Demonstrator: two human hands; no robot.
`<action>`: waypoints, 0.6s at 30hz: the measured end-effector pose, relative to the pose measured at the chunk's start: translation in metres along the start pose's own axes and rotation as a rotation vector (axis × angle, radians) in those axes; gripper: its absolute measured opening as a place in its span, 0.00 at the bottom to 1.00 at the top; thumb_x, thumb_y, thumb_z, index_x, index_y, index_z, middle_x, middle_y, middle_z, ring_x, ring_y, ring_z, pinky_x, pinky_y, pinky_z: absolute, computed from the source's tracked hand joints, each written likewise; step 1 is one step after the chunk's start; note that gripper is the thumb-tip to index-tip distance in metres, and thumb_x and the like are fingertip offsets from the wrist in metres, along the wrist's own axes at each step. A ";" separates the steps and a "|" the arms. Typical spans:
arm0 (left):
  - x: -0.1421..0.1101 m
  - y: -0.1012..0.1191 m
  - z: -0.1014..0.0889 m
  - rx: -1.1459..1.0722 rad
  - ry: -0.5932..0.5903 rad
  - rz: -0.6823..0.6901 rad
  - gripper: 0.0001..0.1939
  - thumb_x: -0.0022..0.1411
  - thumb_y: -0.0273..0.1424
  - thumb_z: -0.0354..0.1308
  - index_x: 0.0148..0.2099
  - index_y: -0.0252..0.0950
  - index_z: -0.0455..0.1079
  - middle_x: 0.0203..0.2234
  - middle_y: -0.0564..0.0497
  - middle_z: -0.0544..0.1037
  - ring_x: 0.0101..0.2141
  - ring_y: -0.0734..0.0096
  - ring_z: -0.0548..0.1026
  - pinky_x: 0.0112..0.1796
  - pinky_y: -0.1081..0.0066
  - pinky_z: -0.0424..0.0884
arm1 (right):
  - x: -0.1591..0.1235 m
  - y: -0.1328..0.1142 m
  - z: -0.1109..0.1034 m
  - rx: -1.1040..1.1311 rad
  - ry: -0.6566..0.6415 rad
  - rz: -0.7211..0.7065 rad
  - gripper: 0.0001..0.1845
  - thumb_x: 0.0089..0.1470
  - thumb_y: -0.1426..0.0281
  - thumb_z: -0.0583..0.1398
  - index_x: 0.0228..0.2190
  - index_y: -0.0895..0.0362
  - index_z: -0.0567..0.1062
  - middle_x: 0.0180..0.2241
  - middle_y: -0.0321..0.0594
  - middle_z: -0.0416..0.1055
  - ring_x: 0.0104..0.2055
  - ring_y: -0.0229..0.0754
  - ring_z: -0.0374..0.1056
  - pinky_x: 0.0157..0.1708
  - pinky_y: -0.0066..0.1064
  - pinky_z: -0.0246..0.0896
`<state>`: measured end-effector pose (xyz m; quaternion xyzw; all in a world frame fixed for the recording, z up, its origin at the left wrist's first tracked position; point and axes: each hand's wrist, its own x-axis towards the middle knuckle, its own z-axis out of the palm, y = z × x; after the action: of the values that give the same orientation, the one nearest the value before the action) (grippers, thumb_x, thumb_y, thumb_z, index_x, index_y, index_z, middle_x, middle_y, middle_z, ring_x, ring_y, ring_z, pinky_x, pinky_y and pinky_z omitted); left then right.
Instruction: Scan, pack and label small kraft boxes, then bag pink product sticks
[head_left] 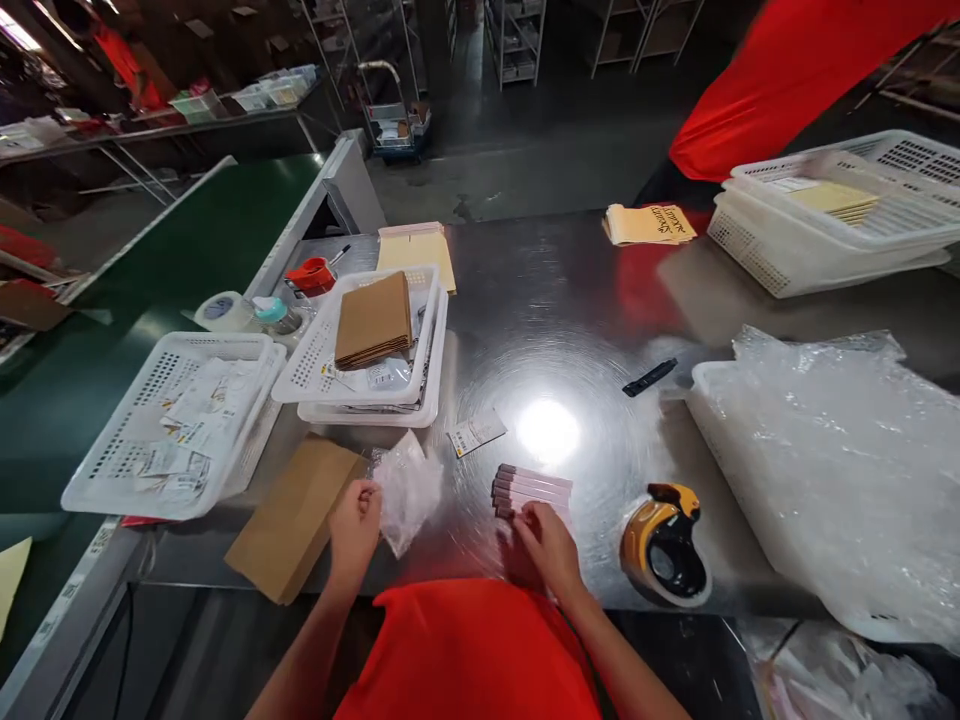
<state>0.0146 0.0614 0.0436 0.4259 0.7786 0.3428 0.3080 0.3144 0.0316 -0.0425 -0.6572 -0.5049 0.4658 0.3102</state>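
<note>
White basket of printed slips (169,430), print too small to read. Kraft envelope (292,520) on desk (525,330). Left hand (355,530) curled nearly shut beside clear plastic bag (409,492), hold unclear. Right hand (547,548) partly curled, fingers (529,518) on stack of slim pink packets (531,490). Yellow-black tape dispenser (664,545) right of that. Yellow envelopes (649,224) carry marker writing, illegible.
</note>
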 end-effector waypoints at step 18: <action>-0.025 -0.040 0.125 0.328 -0.439 0.134 0.10 0.59 0.28 0.52 0.26 0.36 0.70 0.23 0.50 0.76 0.29 0.65 0.75 0.33 0.69 0.63 | -0.054 0.036 -0.019 -0.384 0.059 -0.287 0.15 0.63 0.62 0.50 0.42 0.55 0.72 0.35 0.43 0.74 0.35 0.45 0.72 0.35 0.32 0.67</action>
<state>0.1038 0.0578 -0.0550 0.5846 0.7086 0.1313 0.3726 0.3421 -0.0288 -0.0507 -0.6389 -0.6632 0.2930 0.2570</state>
